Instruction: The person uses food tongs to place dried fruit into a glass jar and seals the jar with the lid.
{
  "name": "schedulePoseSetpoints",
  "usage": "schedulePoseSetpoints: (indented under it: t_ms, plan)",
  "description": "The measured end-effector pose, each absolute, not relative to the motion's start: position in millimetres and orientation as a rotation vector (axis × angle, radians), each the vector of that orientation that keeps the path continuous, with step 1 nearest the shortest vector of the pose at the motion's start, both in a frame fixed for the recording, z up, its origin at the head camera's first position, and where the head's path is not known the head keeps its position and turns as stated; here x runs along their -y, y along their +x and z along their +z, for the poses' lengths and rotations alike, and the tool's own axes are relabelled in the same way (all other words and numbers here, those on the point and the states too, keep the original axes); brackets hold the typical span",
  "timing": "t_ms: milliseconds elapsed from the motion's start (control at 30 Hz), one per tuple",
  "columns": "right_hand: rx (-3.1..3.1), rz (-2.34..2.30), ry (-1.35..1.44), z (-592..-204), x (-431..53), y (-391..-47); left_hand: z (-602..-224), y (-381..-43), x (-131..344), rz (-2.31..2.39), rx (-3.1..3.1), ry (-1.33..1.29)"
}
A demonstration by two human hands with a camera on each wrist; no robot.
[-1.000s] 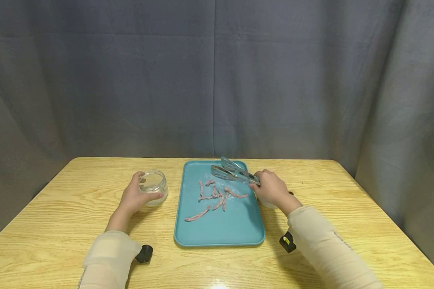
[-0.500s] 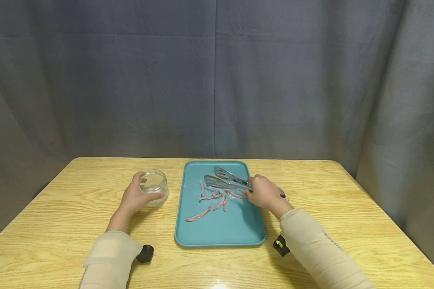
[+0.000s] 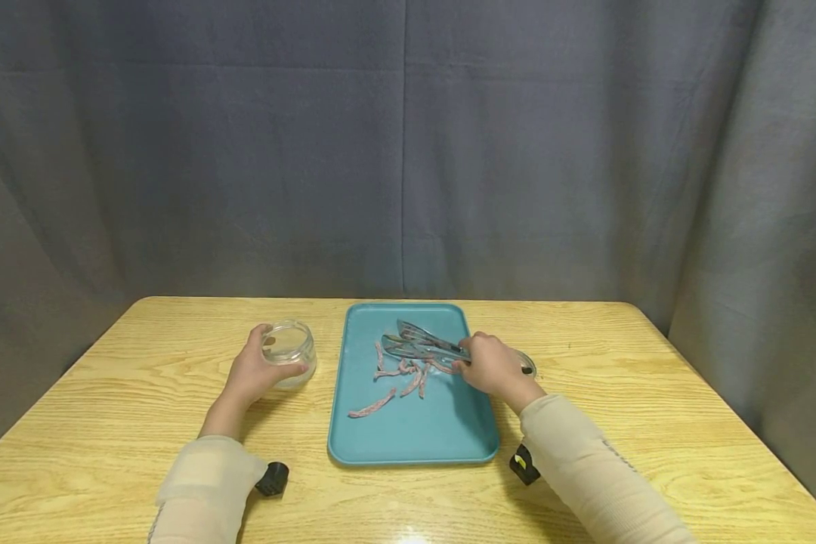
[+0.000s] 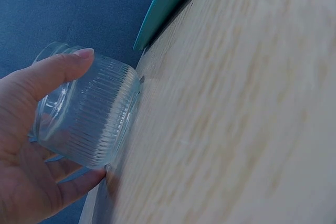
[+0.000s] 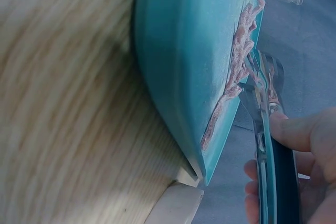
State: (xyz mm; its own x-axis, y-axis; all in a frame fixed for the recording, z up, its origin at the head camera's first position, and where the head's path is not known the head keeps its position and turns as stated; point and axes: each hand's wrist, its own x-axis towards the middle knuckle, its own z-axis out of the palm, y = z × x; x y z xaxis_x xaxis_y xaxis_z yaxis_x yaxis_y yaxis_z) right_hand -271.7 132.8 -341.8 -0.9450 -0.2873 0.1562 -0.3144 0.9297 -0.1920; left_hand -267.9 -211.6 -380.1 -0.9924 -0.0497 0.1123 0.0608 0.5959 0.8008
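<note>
In the head view my left hand (image 3: 256,369) holds a clear glass jar (image 3: 290,353) standing on the table left of the tray. The left wrist view shows the jar's ribbed wall (image 4: 97,111), with the thumb on one side and fingers on the other. My right hand (image 3: 493,365) grips metal tongs (image 3: 421,344) with dark handles, over the tray's far right part. Their two blades stand apart, low over pinkish, powder-dusted strips (image 3: 411,378). A strip lies right at the blade tips in the right wrist view; I cannot tell whether they pinch it.
The teal tray (image 3: 415,446) lies mid-table, with a lone strip (image 3: 372,403) nearer its front left. Beside the tray is a pale object (image 5: 176,203), partly seen in the right wrist view. A grey curtain (image 3: 401,151) hangs behind the wooden table (image 3: 95,423).
My right hand has moved left and down with the tongs, bringing the blades from above the tray's far right down to the strips. The left hand and jar stay put.
</note>
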Motion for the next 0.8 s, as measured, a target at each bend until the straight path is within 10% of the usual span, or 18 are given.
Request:
schedulePoseSetpoints:
  t_ms: [800]
  plan:
    - [2.894,0.283,0.517,-345.7,-135.5,-269.9,-379.4,-266.5,211.5,-1.359,2.693,-0.019]
